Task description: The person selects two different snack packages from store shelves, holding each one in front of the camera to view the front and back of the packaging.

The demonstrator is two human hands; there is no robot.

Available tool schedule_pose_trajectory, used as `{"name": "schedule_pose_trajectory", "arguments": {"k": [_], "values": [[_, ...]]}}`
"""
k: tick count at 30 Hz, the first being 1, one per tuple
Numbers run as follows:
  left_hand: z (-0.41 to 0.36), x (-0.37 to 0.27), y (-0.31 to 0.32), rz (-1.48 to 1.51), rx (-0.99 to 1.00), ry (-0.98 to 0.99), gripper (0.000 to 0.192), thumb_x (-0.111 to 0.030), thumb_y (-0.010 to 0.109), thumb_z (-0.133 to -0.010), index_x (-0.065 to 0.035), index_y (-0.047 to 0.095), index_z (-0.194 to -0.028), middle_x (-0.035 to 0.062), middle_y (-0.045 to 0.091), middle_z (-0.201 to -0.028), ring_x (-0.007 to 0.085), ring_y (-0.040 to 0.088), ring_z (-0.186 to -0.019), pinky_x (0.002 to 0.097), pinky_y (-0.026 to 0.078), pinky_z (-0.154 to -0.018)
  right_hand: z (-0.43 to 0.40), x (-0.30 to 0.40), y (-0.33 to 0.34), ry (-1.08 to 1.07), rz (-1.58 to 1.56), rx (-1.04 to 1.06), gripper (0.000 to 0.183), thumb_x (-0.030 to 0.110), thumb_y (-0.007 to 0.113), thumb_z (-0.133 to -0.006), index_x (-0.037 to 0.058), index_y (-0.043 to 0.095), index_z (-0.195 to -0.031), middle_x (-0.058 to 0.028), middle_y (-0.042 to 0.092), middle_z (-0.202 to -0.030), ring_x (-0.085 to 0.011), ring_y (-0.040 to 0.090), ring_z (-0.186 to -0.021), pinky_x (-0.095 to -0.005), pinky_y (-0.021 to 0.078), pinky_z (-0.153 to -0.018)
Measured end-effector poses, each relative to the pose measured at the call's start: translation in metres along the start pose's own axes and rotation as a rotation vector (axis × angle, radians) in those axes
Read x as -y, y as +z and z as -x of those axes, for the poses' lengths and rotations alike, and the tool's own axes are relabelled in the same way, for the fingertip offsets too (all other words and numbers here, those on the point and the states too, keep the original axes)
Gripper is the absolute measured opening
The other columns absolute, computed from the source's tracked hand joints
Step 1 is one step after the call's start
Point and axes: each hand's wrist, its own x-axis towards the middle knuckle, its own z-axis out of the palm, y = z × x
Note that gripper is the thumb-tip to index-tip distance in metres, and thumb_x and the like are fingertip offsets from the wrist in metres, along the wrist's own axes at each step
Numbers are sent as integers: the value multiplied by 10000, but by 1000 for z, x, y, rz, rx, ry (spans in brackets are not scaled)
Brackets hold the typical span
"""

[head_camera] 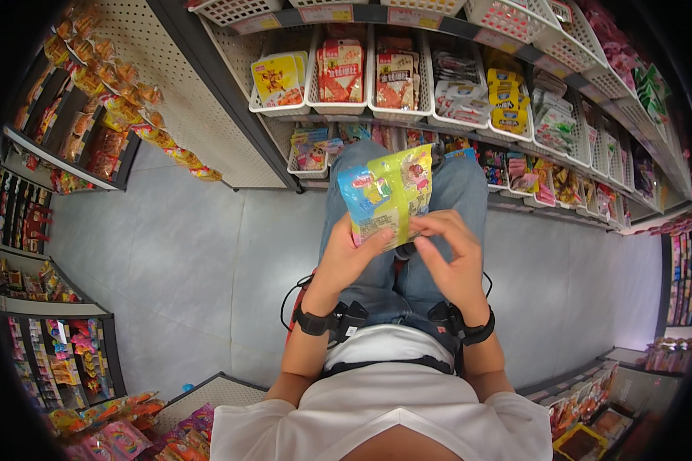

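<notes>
A shiny snack bag (387,196), blue and yellow-green with cartoon prints and small writing, is held tilted above my jeans-clad knees. My left hand (354,250) grips its lower left corner, the thumb lying across the front. At the lower right edge of the bag is my right hand (450,245), its fingers bent and apart, fingertips at the bag's edge; whether they pinch it cannot be told. Both wrists wear black straps with small devices. Beyond my knees, white plastic baskets (339,107) of packaged snacks stand on a shelf.
Lower shelf baskets (308,172) hold more packets close to my knees. A perforated metal shelf panel (230,98) stands at the front left, hung with strings of packets (144,129). Other snack racks (63,363) line the left and lower edges. Grey floor (179,265) shows on both sides of me.
</notes>
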Motion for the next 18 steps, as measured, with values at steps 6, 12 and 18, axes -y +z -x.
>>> {"name": "schedule_pose_trajectory", "arguments": {"k": [6, 12, 18], "values": [[31, 2, 6, 53, 14, 193, 427, -118, 566, -817, -9, 385, -1188, 32, 540, -1028, 53, 507, -830, 182, 423, -650, 28, 14, -11, 234, -129, -185, 264, -1, 592, -744, -8, 532, -1000, -73, 578, -878, -142, 552, -796, -237, 453, -681], [72, -26, 19, -80, 117, 244, 465, -141, 544, -830, 2, 348, -1227, 34, 518, -1033, 45, 483, -817, 156, 405, -620, 68, 51, -19, 246, -536, 62, 265, 62, 548, -825, -57, 491, -1055, -74, 573, -977, -75, 522, -873, -212, 414, -750], [110, -54, 34, -138, 187, 391, 416, -122, 559, -816, 5, 409, -1183, 40, 532, -1034, 76, 493, -895, 221, 419, -763, 89, 81, -18, 110, -492, -30, 241, 51, 555, -818, -63, 511, -1025, -57, 567, -974, -73, 516, -868, -206, 413, -745]]}}
